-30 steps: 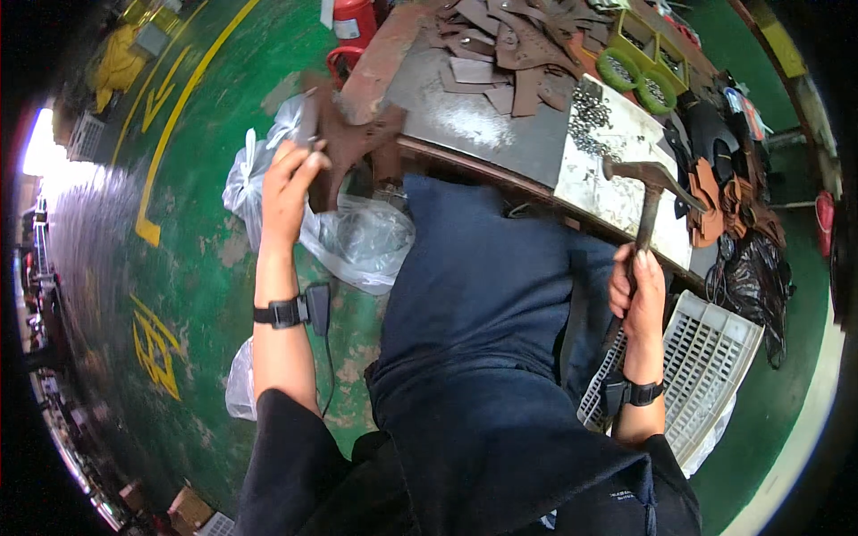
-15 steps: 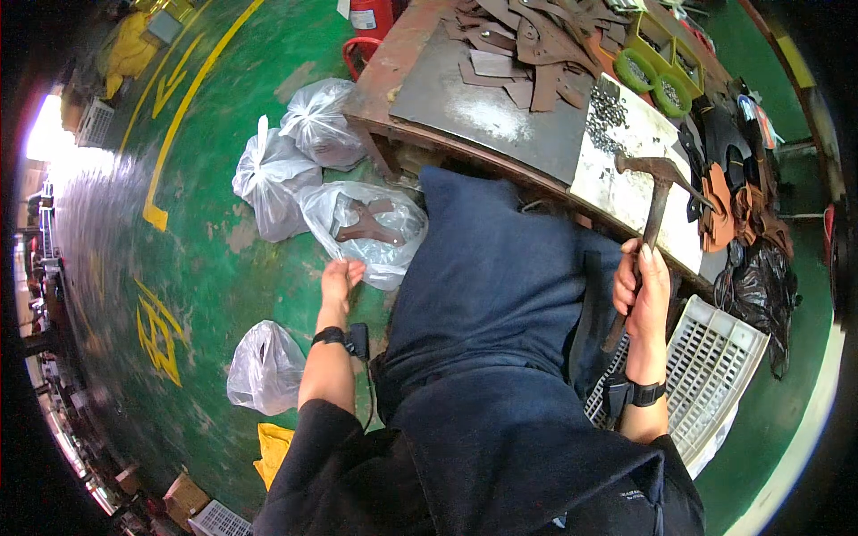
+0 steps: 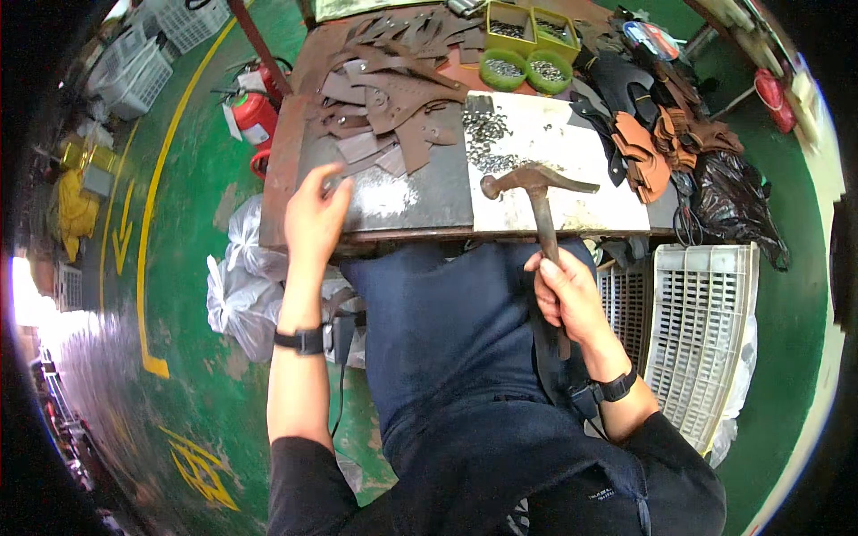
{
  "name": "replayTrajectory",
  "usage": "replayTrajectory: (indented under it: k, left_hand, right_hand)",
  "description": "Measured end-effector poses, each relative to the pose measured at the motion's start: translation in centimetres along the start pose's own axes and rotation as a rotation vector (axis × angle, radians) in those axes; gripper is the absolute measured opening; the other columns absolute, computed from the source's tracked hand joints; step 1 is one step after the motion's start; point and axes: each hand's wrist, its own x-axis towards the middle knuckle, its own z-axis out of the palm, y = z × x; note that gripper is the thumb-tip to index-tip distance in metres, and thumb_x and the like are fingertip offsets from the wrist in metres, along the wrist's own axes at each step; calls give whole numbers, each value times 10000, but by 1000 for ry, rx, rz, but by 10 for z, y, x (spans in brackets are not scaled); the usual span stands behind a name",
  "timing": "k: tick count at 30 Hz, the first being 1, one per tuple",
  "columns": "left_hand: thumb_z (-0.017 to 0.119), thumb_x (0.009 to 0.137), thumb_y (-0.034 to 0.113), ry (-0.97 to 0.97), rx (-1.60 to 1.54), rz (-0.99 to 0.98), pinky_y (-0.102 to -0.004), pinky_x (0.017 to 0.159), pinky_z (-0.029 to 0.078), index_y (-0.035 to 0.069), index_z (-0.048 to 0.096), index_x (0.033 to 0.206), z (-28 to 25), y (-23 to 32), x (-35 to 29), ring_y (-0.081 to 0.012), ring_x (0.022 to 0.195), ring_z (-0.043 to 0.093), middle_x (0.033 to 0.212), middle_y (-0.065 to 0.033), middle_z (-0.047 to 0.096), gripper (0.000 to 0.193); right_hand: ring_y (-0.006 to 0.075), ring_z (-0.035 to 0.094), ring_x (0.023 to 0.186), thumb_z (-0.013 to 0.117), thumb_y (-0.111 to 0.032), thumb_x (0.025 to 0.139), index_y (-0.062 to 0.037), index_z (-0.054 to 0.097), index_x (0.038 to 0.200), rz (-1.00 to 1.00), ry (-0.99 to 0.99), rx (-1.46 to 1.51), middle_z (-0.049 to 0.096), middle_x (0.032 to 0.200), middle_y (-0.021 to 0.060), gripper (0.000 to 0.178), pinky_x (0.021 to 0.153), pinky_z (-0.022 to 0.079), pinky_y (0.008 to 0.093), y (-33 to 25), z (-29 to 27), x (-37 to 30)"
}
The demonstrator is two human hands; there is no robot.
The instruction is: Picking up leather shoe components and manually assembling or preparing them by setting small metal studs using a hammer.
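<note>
My right hand (image 3: 569, 293) is wrapped round the wooden handle of a hammer (image 3: 542, 201), its metal head raised over the front of a pale board (image 3: 608, 210). Small metal fittings (image 3: 485, 143) lie scattered on that board's left side. Above the table's left front edge is my left hand (image 3: 315, 214), slightly blurred, thumb and fingers apart and nothing in it. Nearest to it are a dark flat plate (image 3: 435, 195) and a heap of brown leather pieces (image 3: 393, 103), some with holes. The hand does not seem to touch them.
Two green bowls (image 3: 547, 71) and yellow boxes (image 3: 510, 29) of small metal parts stand at the back. Orange-brown leather pieces (image 3: 641, 156) lie at right, above a white plastic crate (image 3: 702, 308). Clear plastic bags (image 3: 241, 295) and a red fire extinguisher (image 3: 255, 116) are at left.
My left hand has gone from beside the plastic bags up to the table's left front edge. The hammer stays in my right hand. The view has turned toward the table.
</note>
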Motion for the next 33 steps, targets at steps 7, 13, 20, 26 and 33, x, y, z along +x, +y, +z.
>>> replayTrajectory:
  k: [7, 13, 20, 26, 33]
  left_hand:
    - [643, 839, 460, -66, 218, -71, -427, 739, 498, 50, 686, 966, 44, 14, 89, -342, 906, 673, 881, -203, 685, 431]
    - [623, 843, 341, -126, -74, -120, -463, 714, 464, -16, 639, 831, 14, 27, 38, -417, 808, 626, 854, -253, 660, 358]
    - [664, 802, 329, -132, 233, -145, -469, 738, 491, 47, 617, 1037, -1, -8, -26, -401, 824, 648, 820, -200, 664, 370]
    - [714, 776, 345, -211, 236, -51, -420, 757, 497, 68, 595, 1183, 6, 4, -29, -344, 872, 654, 911, -186, 665, 507]
    - [727, 769, 368, -272, 342, 22, -437, 807, 499, 55, 590, 1165, 16, 15, -25, -361, 960, 648, 1019, -203, 668, 524]
  right_hand:
    - [18, 320, 455, 516, -250, 1014, -54, 560, 1047, -60, -22, -56, 376, 609, -84, 204, 409, 257, 193, 1, -2, -12]
    - [12, 333, 471, 538, -247, 1004, -53, 565, 1061, -49, 28, -51, 401, 638, -79, 203, 416, 272, 195, 3, -14, -16]
    - [8, 341, 483, 542, -243, 1001, -68, 566, 1041, 6, -10, -51, 399, 643, -86, 181, 418, 275, 188, 6, -6, -1]
    - [7, 359, 496, 557, -240, 990, -77, 584, 1044, -11, -27, -82, 421, 651, -88, 174, 436, 282, 188, 16, -4, 2]
    - [60, 466, 697, 608, -222, 945, -22, 655, 1056, -223, 275, -440, 575, 761, -11, 233, 633, 402, 249, 28, -43, 15]
